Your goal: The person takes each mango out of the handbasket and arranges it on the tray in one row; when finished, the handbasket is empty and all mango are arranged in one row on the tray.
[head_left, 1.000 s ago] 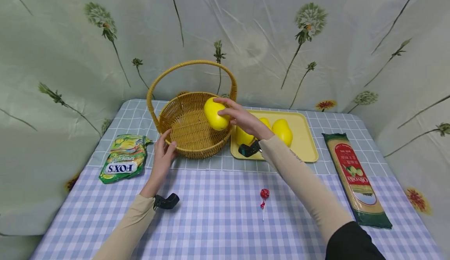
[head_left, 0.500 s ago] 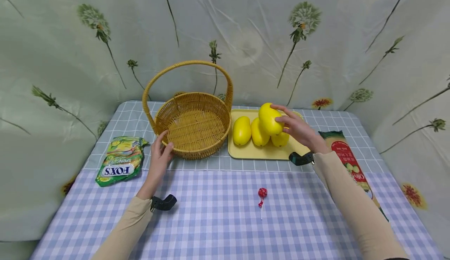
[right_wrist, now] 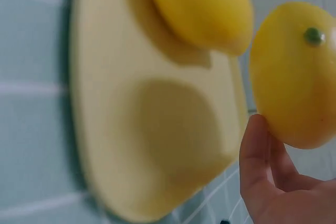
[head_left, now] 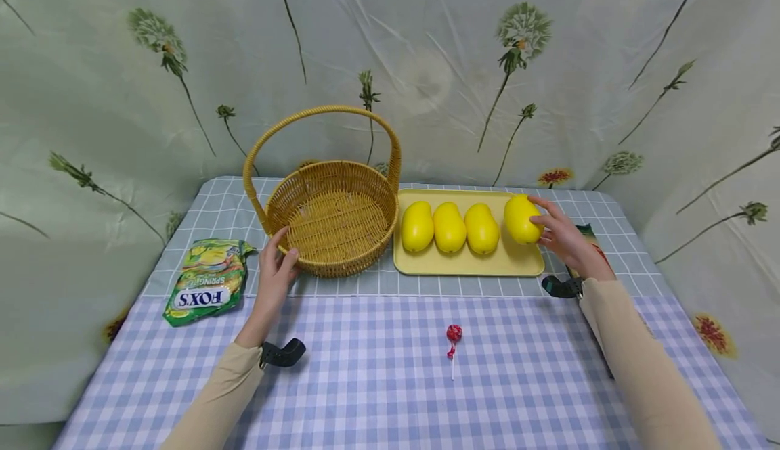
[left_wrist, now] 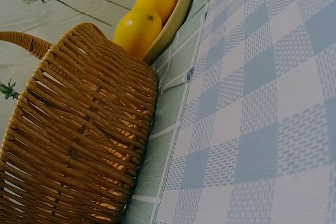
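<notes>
My right hand [head_left: 568, 241] holds a smooth yellow mango [head_left: 521, 220] between thumb and fingers over the right end of the pale yellow tray [head_left: 463, 267]. In the right wrist view this mango [right_wrist: 296, 77] is off the tray, its shadow cast below, a green stem spot showing. Several more yellow mangoes [head_left: 449, 227] lie in a row on the tray. My left hand [head_left: 274, 281] grips the near-left rim of a wicker basket [head_left: 332, 264] with a tall handle; nothing lies inside it. The left wrist view shows the basket's woven side [left_wrist: 84, 114], but not the left hand.
A green Fox's candy bag [head_left: 206, 281] lies left of the basket. A red lollipop [head_left: 453, 334] rests on the checkered cloth [head_left: 378, 369] in front. Right of the tray, a long green-and-tan packet [head_left: 586, 233] is mostly hidden under the right forearm.
My right hand has carried the mango from over the basket rightward to the tray's right end, lowering it there. The left hand stays on the basket rim.
</notes>
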The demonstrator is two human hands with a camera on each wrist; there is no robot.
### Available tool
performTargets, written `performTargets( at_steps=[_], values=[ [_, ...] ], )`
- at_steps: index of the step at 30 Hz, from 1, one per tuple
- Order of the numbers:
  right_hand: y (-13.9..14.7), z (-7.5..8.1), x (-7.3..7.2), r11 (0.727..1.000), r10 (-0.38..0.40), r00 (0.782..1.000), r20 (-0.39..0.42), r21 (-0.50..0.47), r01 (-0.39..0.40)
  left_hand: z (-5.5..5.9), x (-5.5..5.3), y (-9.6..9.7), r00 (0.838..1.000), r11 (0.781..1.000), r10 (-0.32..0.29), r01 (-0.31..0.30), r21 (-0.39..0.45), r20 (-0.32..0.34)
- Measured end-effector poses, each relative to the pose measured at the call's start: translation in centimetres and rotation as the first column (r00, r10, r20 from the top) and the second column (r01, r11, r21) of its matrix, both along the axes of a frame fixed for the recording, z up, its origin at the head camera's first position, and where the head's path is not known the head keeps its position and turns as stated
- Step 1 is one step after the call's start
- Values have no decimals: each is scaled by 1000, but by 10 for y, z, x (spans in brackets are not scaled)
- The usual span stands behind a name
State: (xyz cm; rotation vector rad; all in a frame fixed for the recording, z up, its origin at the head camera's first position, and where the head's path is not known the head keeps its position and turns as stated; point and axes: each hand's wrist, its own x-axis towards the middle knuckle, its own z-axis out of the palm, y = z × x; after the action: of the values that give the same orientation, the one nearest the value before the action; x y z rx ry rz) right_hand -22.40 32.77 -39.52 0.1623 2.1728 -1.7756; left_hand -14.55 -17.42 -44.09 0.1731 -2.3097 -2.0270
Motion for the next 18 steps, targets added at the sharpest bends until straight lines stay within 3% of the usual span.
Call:
performTargets(
  at_steps=[4, 10, 18],
  values=[
    [4, -8, 0, 994, 39, 999, 5, 103, -39, 0, 0, 0, 1000, 1000, 3, -3, 1, 0],
    [0, -10, -1, 958, 123, 992, -17, 263, -114, 1, 0, 0, 1000, 1000, 4, -4, 10, 4],
    [-2, -13, -9, 946, 156, 987, -34, 292, -139, 2, 0, 1, 1000, 1000, 6, -6, 12, -2]
  ],
)
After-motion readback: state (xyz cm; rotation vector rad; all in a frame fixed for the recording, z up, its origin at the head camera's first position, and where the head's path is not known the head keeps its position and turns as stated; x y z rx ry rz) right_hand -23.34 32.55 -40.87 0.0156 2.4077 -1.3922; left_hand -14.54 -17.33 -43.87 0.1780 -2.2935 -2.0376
